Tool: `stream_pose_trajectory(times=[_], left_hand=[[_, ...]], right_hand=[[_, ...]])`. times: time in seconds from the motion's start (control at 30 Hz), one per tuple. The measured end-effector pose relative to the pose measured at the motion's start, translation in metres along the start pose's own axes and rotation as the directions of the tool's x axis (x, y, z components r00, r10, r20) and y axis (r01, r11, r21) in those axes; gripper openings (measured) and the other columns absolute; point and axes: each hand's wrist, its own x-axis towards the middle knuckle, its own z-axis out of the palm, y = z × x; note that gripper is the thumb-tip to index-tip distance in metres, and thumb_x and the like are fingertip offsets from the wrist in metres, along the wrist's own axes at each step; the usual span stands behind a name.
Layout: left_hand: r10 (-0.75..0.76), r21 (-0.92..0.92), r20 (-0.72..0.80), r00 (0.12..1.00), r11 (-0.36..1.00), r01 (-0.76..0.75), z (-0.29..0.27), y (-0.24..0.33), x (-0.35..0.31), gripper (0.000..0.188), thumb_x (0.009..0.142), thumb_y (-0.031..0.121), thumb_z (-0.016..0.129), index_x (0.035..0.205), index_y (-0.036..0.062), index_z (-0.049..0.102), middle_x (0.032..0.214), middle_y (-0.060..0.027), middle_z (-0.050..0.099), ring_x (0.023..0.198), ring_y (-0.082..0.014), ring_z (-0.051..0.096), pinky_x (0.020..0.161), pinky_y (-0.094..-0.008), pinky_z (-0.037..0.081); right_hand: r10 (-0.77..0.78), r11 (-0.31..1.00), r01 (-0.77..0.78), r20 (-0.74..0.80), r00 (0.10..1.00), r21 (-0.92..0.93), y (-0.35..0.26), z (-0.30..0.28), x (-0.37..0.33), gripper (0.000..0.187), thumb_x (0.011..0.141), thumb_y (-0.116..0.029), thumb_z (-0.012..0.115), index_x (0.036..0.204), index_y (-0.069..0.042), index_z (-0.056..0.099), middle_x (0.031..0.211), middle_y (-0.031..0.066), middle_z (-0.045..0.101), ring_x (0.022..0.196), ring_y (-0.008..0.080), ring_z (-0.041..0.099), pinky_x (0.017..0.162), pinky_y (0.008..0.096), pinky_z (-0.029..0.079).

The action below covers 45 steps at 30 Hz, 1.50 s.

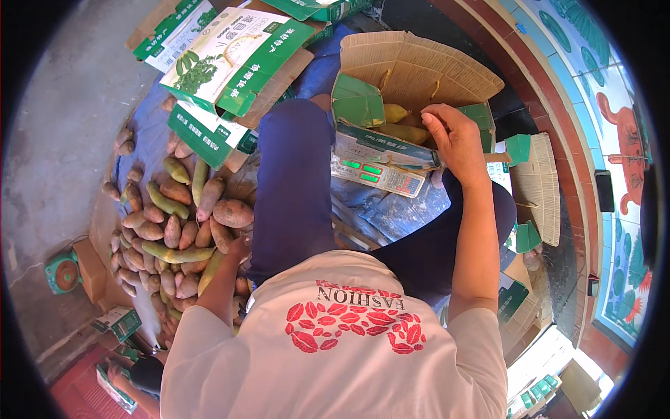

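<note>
My right hand (pixel 455 136) is raised over the right side of an open cardboard carton (pixel 419 59), thumb and fingers apart, with nothing visible between them. Inside the carton lie yellow-green radishes (pixel 405 133). Directly in front of it, a digital scale (pixel 377 174) shows lit green displays and a keypad. On my left, my left hand (pixel 241 250) reaches down beside my thigh into a heap of reddish-brown sweet potatoes (pixel 234 214) and long green radishes (pixel 167 200). Its fingers are mostly hidden, so I cannot tell what they touch.
Green-and-white printed cartons (pixel 237 56) are stacked at the far left. Another opened carton (pixel 541 188) stands at the right by a brick-edged tiled wall (pixel 593 160). Blue sheeting (pixel 412 209) covers the floor. At lower left, another person's arm (pixel 125 384) is near a carton.
</note>
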Motion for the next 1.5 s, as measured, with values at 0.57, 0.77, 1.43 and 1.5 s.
stream_pose_trajectory(times=[0.57, 0.77, 1.43, 1.5], left_hand=[[0.182, 0.493, 0.156, 0.971, 0.837, -0.236, 0.097, 0.017, -0.025, 0.046, 0.091, 0.030, 0.046, 0.134, 0.0149, 0.042, 0.137, -0.0189, 0.044, 0.127, -0.0400, 0.040, 0.102, -0.0463, 0.037], [0.097, 0.340, 0.131, 0.987, 0.930, -0.136, 0.105, 0.072, -0.009, 0.048, 0.090, 0.029, 0.047, 0.136, 0.0165, 0.040, 0.139, -0.0186, 0.042, 0.129, -0.0405, 0.037, 0.103, -0.0473, 0.036], [-0.170, 0.448, 0.315, 0.934, 0.894, 0.011, 0.127, 0.109, 0.009, 0.065, 0.085, 0.039, 0.058, 0.135, 0.0037, 0.038, 0.132, -0.0224, 0.048, 0.124, -0.0345, 0.046, 0.102, -0.0416, 0.040], [-0.219, 0.544, 0.365, 0.905, 0.839, -0.017, 0.120, 0.132, 0.009, 0.074, 0.078, 0.039, 0.067, 0.133, -0.0024, 0.040, 0.130, -0.0217, 0.051, 0.122, -0.0329, 0.049, 0.101, -0.0398, 0.042]], right_hand=[[-0.016, 0.988, 0.014, -0.009, 1.000, -0.155, 0.007, 0.010, -0.003, 0.013, 0.086, -0.014, 0.063, 0.089, -0.002, 0.064, 0.084, 0.0132, 0.065, 0.076, 0.0312, 0.062, 0.067, 0.0348, 0.049], [-0.020, 0.985, 0.018, -0.012, 1.000, -0.171, 0.011, 0.010, -0.003, 0.011, 0.087, -0.011, 0.061, 0.091, -0.001, 0.064, 0.085, 0.0138, 0.065, 0.076, 0.0313, 0.062, 0.068, 0.0348, 0.049], [-0.026, 0.972, 0.037, 0.050, 0.998, -0.232, 0.007, 0.015, 0.001, 0.012, 0.090, -0.011, 0.057, 0.092, 0.000, 0.063, 0.079, 0.0118, 0.062, 0.070, 0.0251, 0.060, 0.064, 0.0328, 0.047], [-0.020, 0.966, 0.035, 0.063, 0.998, -0.258, 0.006, 0.012, 0.001, 0.013, 0.091, -0.011, 0.057, 0.092, 0.000, 0.063, 0.078, 0.0119, 0.062, 0.069, 0.0253, 0.060, 0.064, 0.0329, 0.046]])
